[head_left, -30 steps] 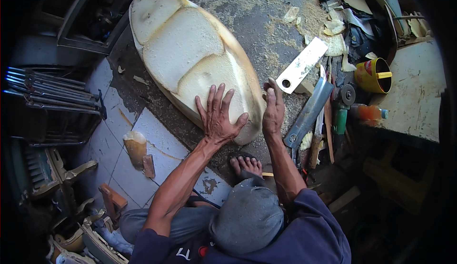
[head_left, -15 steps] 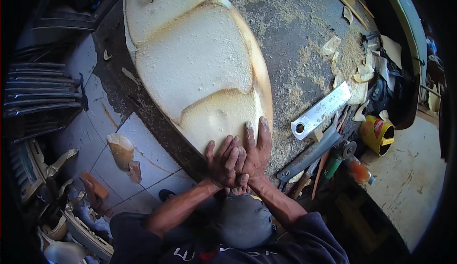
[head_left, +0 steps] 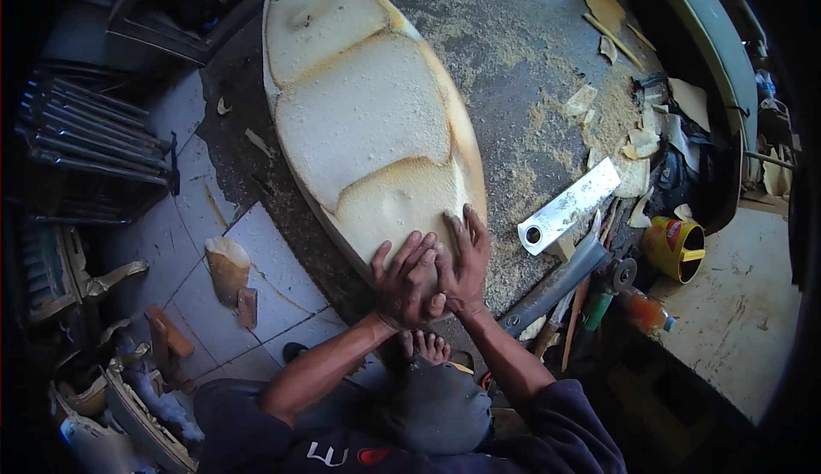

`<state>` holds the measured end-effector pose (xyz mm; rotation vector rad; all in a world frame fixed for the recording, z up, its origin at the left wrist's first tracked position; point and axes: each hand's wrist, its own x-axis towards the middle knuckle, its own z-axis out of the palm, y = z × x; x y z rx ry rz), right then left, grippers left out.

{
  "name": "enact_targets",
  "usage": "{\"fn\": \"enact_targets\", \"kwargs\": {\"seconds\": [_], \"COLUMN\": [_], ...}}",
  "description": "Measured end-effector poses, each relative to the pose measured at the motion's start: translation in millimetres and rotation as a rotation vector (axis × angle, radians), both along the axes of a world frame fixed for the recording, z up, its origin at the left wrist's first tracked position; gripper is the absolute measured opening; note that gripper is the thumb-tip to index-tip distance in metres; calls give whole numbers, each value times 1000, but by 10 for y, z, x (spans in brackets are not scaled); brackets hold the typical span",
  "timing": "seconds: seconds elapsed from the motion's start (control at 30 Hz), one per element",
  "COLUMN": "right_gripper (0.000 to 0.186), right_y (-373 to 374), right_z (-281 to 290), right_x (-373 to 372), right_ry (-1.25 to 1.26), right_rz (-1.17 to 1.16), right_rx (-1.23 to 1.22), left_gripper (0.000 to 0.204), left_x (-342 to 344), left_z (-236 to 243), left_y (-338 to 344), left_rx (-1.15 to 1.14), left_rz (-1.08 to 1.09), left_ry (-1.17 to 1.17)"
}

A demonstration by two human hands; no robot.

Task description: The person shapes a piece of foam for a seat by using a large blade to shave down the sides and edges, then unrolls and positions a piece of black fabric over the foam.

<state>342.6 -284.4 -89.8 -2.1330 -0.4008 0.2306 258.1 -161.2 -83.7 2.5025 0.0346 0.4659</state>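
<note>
A long cream foam seat pad [head_left: 368, 119] lies on a dark work surface, its top moulded in stepped sections with browned ridges and dusted with crumbs. My left hand [head_left: 405, 279] rests on the near end of the pad, palm down, fingers extended. Beside it, my right hand [head_left: 464, 264] lies along the near right edge, also palm down with fingers stretched forward. The two hands touch or nearly touch around the thumbs. Neither grasps a tool.
Right of the pad lie a flat silver metal strip with a hole [head_left: 569, 206], a long dark curved tool [head_left: 556, 282], a green grinder [head_left: 599, 307] and a yellow container [head_left: 671, 248]. Foam scraps [head_left: 641, 143] and dust lie beyond. Stacked metal frames [head_left: 94, 145] stand left; a foam offcut [head_left: 227, 270] is on tiles.
The view has shifted, bringing the pad's far end into sight. My hands, overlapping before, now lie slightly more apart on the near end. Toes now show below them.
</note>
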Motion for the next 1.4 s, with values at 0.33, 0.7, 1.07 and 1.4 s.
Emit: {"fn": "enact_targets", "kwargs": {"seconds": [0.33, 0.7, 1.07, 1.4], "right_gripper": [85, 64, 47, 39], "right_y": [-955, -1316, -702, -810], "right_z": [-293, 42, 135, 19], "right_x": [1064, -182, -666, -1001], "right_ry": [166, 486, 54, 57], "right_rz": [-750, -605, -204, -2], "right_rx": [-677, 520, 23, -109], "left_gripper": [48, 39, 49, 56], "left_x": [85, 13, -21, -137], "left_z": [268, 91, 87, 84], "left_y": [-39, -68, -142, -54], "left_rx": [23, 92, 180, 153], "left_rz": [36, 75, 61, 83], "left_ry": [5, -63, 0, 111]}}
